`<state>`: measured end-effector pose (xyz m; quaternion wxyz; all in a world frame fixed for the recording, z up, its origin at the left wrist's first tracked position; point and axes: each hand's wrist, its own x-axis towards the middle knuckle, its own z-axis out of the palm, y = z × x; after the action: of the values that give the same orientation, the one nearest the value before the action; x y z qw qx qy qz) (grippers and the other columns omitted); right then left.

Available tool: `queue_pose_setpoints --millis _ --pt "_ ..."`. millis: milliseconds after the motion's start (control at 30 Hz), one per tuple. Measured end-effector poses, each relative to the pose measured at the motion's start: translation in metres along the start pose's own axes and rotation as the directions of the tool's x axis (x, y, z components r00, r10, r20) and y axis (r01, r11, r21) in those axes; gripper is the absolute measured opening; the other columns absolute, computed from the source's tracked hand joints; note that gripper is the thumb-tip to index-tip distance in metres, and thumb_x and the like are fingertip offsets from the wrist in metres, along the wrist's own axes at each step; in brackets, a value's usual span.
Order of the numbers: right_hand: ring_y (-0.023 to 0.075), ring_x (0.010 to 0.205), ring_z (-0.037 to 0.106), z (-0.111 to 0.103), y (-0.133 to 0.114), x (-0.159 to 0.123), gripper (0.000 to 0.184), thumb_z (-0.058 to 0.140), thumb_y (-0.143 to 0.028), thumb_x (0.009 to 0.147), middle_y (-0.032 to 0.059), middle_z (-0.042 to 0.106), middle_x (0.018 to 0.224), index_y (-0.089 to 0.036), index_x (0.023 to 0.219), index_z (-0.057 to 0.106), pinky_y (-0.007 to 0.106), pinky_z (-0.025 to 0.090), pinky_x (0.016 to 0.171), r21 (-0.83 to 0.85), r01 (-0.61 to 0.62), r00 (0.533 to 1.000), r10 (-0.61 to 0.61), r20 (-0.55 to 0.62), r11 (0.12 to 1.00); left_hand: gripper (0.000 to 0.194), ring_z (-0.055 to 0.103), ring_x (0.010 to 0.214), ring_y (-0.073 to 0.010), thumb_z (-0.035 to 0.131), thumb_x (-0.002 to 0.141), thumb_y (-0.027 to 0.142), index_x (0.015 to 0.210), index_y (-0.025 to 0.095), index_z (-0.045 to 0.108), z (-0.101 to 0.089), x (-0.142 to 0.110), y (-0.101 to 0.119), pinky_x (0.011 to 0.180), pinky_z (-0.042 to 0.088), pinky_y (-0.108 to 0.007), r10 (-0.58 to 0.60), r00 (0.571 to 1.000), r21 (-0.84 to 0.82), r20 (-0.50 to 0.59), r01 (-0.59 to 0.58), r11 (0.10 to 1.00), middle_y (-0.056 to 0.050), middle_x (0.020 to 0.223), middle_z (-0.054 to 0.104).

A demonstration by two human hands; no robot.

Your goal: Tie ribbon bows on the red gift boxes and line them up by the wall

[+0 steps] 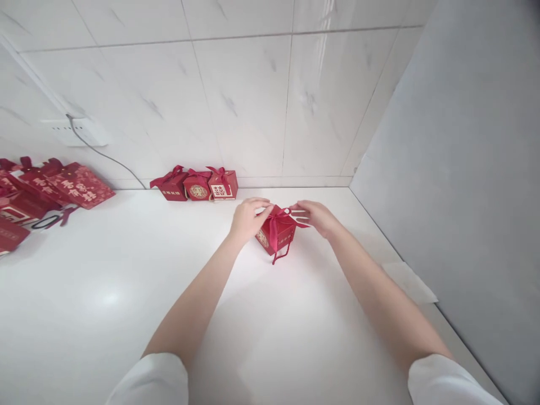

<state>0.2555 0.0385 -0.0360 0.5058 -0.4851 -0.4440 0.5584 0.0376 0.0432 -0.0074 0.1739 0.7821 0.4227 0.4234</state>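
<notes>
Two hands meet at one small red box near the middle of the white tabletop. Box is the landmark.

Around it: three finished boxes with bows sit in a row behind and left of the box, against the tiled wall, well apart from it. Far left of the box, a pile of flat red cartons with gold print, some cut by the frame edge. A dark loop of ribbon lies just by that pile. Above the pile, a wall socket with a grey cable running down toward the row of three. Right of the box, a grey panel stands along the tabletop edge; a pale paper scrap lies at its foot. Nothing stands between hands and box.

Box: red, roughly cubic, turned corner-on to the camera, gold round print on its left face, gold text on the right face. Red ribbon crosses the top, one tail hanging down the front to the tabletop.

Left hand touches the box's top left, grip closed, fingers pinching ribbon there. Right hand is just right of the box top, grip pinching the ribbon end, which is pulled out sideways; the other fingers are spread. White sleeves show at bottom.
</notes>
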Motion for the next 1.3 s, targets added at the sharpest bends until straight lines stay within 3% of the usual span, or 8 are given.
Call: queue_pose_setpoints --millis 100,200,333,467,600,700,967,1300 --pt "0.0242 0.102 0.066 0.0 -0.042 -0.022 0.028 0.057 -0.046 0.086 0.0064 0.071 0.111 -0.022 0.088 0.071 0.041 0.05 0.091 -0.2 0.191 0.982 -0.186 0.042 0.961 0.024 0.065 0.109 -0.0242 0.053 0.093 0.035 0.097 0.027 0.076 0.013 -0.011 0.001 0.102 0.045 -0.045 0.109 0.992 0.049 0.067 -0.113 0.992 -0.002 0.107 0.074" --pt "0.0228 0.109 0.061 0.002 -0.067 -0.053 0.028 0.049 -0.043 0.093 0.0033 0.068 0.116 -0.026 0.099 0.071 0.041 0.044 0.098 -0.587 0.399 0.916 -0.331 0.225 0.705 0.026 0.065 0.111 -0.0224 0.05 0.095 0.03 0.105 0.026 0.073 0.018 -0.025 -0.006 0.11 0.038 -0.048 0.249 0.966 0.188 0.073 -0.258 0.948 -0.001 0.108 0.074" --pt "0.0236 0.113 0.058 0.006 -0.067 -0.072 0.034 0.04 -0.038 0.098 0.0066 0.063 0.125 -0.027 0.115 0.068 0.039 0.044 0.097 -0.808 0.378 0.924 -0.232 0.303 0.453 0.025 0.067 0.108 -0.0209 0.052 0.094 0.024 0.11 0.022 0.071 0.021 -0.038 -0.013 0.108 0.039 -0.045 0.403 0.915 0.332 0.007 -0.383 0.862 -0.003 0.11 0.074" --pt "0.0253 0.118 0.055 0.015 -0.056 -0.069 0.04 0.036 -0.041 0.099 0.0076 0.06 0.13 -0.028 0.128 0.06 0.04 0.044 0.098 -0.859 0.34 0.94 -0.145 0.308 0.383 0.025 0.065 0.106 -0.0212 0.054 0.092 0.023 0.11 0.024 0.07 0.026 -0.046 -0.014 0.099 0.044 -0.042 0.486 0.874 0.375 0.0 -0.451 0.81 -0.003 0.113 0.072" --pt "0.0265 0.119 0.055 0.023 -0.052 -0.069 0.041 0.034 -0.042 0.099 0.0082 0.059 0.132 -0.027 0.127 0.06 0.04 0.045 0.096 -0.894 0.332 0.943 -0.073 0.325 0.302 0.031 0.058 0.116 -0.0252 0.049 0.092 0.023 0.116 0.023 0.069 0.031 -0.053 -0.016 0.097 0.042 -0.043 0.452 0.891 0.423 -0.039 -0.395 0.816 -0.009 0.13 0.063" --pt "0.0273 0.121 0.054 0.024 -0.05 -0.068 0.043 0.031 -0.039 0.1 0.0094 0.055 0.137 -0.025 0.132 0.057 0.04 0.045 0.095 -0.92 0.31 0.95 -0.035 0.311 0.238 0.036 0.059 0.115 -0.0249 0.045 0.092 0.02 0.121 0.021 0.066 0.033 -0.057 -0.018 0.101 0.038 -0.044 0.478 0.877 0.444 -0.052 -0.408 0.797 -0.01 0.122 0.066" --pt "0.0291 0.114 0.06 0.023 -0.047 -0.063 0.057 0.017 -0.057 0.098 0.007 0.058 0.135 -0.039 0.153 0.021 0.038 0.046 0.082 -0.953 0.197 0.968 0.108 0.227 0.23 0.032 0.062 0.113 -0.0232 0.05 0.088 0.014 0.115 0.021 0.066 0.034 -0.057 -0.023 0.096 0.039 -0.041 0.547 0.834 0.434 -0.068 -0.469 0.769 -0.003 0.113 0.072" --pt "0.0297 0.118 0.061 0.014 -0.035 -0.041 0.059 0.014 -0.064 0.096 -0.0005 0.059 0.137 -0.043 0.151 0.025 0.041 0.047 0.09 -0.934 0.151 0.966 0.154 0.209 0.324 0.02 0.065 0.092 -0.0225 0.057 0.084 0.029 0.097 0.019 0.07 0.041 -0.054 -0.012 0.079 0.044 -0.038 0.478 0.872 0.369 -0.102 -0.413 0.833 -0.005 0.097 0.074"
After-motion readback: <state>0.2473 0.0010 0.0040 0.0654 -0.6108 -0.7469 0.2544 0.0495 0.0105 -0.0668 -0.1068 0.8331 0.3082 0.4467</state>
